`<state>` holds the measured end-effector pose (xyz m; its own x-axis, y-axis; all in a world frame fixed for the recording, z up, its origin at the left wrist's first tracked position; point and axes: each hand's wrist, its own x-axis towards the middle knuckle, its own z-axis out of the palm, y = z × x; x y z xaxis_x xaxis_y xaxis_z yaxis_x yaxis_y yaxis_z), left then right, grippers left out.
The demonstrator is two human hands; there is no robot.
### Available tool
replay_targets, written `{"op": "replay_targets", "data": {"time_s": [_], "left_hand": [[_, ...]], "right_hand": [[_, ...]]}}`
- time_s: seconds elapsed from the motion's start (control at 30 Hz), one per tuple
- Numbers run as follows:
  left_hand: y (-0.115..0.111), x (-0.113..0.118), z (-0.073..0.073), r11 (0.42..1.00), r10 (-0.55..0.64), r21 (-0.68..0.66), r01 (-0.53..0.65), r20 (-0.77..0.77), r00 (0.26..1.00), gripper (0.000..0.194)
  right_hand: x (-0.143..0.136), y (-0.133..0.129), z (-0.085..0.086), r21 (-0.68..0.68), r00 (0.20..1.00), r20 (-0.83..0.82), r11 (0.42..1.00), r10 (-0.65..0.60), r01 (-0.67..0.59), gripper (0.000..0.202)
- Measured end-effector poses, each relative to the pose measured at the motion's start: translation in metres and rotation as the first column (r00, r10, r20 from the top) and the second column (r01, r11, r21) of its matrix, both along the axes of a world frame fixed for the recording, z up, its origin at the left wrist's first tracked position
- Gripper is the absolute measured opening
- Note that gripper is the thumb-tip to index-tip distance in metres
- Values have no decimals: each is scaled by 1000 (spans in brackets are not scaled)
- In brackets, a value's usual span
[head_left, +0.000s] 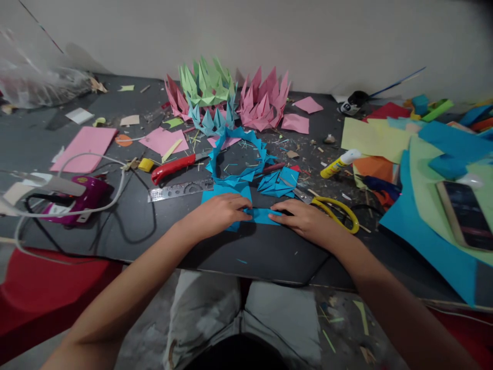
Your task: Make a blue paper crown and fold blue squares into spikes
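**Blue Strip Between Two Hands, Blue Ring Open Behind It**

In the head view, a small flat blue paper strip (262,216) lies near the middle of the near edge of the worktop (154,252). The left hand (220,211) pinches its left end and the right hand (306,220) its right end, the fingers curled and low. The strip looks partly folded; whether its creases are complete, I cannot tell.

Just beyond, toward the far edge, stands a spiky blue paper ring (259,173). Its loop looks closed, though low and sparse beside the fuller shapes behind it. A cluster of folded blue paper pieces (279,182) sits loose to its right, apparently folded but unattached. A flat blue paper sheet (226,194) by the left hand shows little folding.

Near the middle of the far edge, the tiered green paper crown (208,82), the light blue paper crown (215,117) and the pink pointed paper crown (265,103) look complete. By comparison, the blue work seems midway: one ring formed, the upper tiers absent, the strip and loose pieces unjoined.
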<state>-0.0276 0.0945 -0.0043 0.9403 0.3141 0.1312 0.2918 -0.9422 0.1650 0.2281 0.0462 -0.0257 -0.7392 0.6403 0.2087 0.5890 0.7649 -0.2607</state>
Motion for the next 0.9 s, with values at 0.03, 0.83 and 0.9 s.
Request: {"op": "replay_targets", "data": {"time_s": [0.03, 0.83, 0.9], "left_hand": [[-1, 1, 0, 1000, 0, 6, 0, -7, 1000, 17], [-38, 13, -6, 986, 157, -26, -162, -146, 977, 48], [-38, 13, -3, 981, 173, -60, -184, -156, 973, 49]], "right_hand": [[0, 0, 0, 7, 1000, 3, 1000, 0, 0, 32], [-34, -19, 10, 48, 953, 37, 953, -302, 300, 32], [-37, -20, 9, 82, 927, 47, 926, -373, 369, 29]]}}
